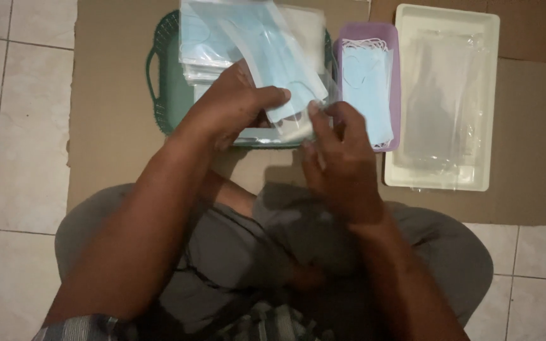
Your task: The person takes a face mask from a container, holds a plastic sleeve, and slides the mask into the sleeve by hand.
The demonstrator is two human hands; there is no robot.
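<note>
My left hand point(235, 104) grips a light blue face mask inside a clear plastic sleeve point(273, 53), held over a green basket point(162, 82). The fingers of my right hand point(336, 151) pinch the sleeve's lower open end, close to the left thumb. Stacked in the green basket are several more bagged masks point(200, 47). Just right of my hands, a purple tray point(394, 82) holds loose blue masks point(366, 79).
A white rectangular tray point(485, 101) at the right holds clear empty plastic sleeves point(443, 101). All containers rest on a brown cardboard sheet point(109, 107) laid on a pale tiled floor point(7, 126). My grey-clothed knees fill the lower part of the view.
</note>
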